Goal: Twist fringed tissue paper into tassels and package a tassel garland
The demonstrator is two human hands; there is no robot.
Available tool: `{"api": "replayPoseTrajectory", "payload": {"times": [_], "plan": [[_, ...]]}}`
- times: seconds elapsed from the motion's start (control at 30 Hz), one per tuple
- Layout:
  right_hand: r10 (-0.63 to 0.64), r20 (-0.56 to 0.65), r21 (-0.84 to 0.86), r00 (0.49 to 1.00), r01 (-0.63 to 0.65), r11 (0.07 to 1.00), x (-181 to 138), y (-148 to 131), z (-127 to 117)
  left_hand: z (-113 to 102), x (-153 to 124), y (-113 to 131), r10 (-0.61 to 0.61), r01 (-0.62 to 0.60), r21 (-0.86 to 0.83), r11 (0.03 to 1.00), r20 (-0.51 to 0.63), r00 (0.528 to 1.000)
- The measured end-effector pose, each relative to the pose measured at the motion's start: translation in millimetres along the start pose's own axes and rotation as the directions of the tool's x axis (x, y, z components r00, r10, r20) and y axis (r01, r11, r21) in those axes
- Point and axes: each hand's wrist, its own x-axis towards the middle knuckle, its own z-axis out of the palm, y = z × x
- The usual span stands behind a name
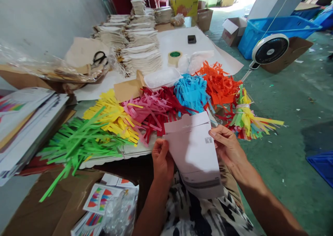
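Between my two hands, over my lap, is a white printed paper envelope [192, 156] with a flap along its far edge and a small grey printed square near the right. My left hand [162, 156] pinches its left edge. On the opposite edge, my right hand [227, 142] grips the upper right corner with thumb and fingers. Just beyond lie bundles of cut paper strips: green [83, 138], yellow [111, 114], pink [145, 107], dark red [166, 97], blue [192, 92] and orange [218, 83]. A tied multicolour tassel bundle [243, 112] rests at the table's right edge.
Stacks of off-white bundles [142, 55] stand at the back left. A tape roll [174, 57], a white tray [162, 78], a black phone-like object [191, 39] and scissors [99, 58] lie on the table. A fan [270, 50] stands right; a box of printed cards [100, 197] is lower left.
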Motion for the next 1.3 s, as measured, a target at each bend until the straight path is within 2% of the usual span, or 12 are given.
{"api": "replayPoseTrajectory", "payload": {"times": [0.13, 0.3, 0.53, 0.73, 0.8, 0.9, 1.0, 1.13, 1.2, 1.3], "plan": [[-0.099, -0.026, -0.059, 0.995, 0.098, 0.994, -1, 8, 2, 1, 1, 0, 0.015, -0.015, 0.017, 1.000, -0.026, 1.000], [-0.306, -0.040, -0.152, 0.951, 0.297, 0.943, -1, 14, 5, 8, 1, 1, 0.033, -0.031, 0.023, 0.999, -0.117, 0.993], [-0.364, -0.018, -0.293, 0.931, 0.343, 0.892, -1, 25, -4, 12, 1, 0, 0.071, -0.064, 0.053, 0.997, -0.147, 0.987], [-0.419, -0.083, -0.346, 0.904, 0.368, 0.863, 2, 33, -21, 21, -4, 1, 0.124, -0.104, 0.127, 0.986, -0.156, 0.980], [-0.419, -0.068, -0.375, 0.906, 0.366, 0.852, 2, 32, -26, 23, -5, 5, 0.077, -0.062, 0.117, 0.991, -0.132, 0.988], [-0.429, -0.048, -0.424, 0.902, 0.371, 0.826, -1, 29, -32, 23, -4, 12, -0.075, 0.080, 0.071, 0.994, -0.076, 0.994], [-0.448, -0.035, -0.466, 0.893, 0.382, 0.798, -5, 29, -40, 18, -3, 17, -0.235, 0.235, 0.030, 0.971, -0.026, 0.972], [-0.413, -0.029, -0.450, 0.910, 0.357, 0.818, -11, 33, -51, 11, -7, 18, -0.301, 0.302, 0.038, 0.952, -0.028, 0.953], [-0.414, -0.045, -0.434, 0.909, 0.356, 0.828, -13, 34, -52, 11, -12, 17, -0.272, 0.274, 0.062, 0.960, -0.040, 0.962], [-0.439, -0.093, -0.384, 0.894, 0.374, 0.844, -16, 33, -45, 17, -20, 15, -0.111, 0.113, 0.126, 0.986, -0.024, 0.994]]}}
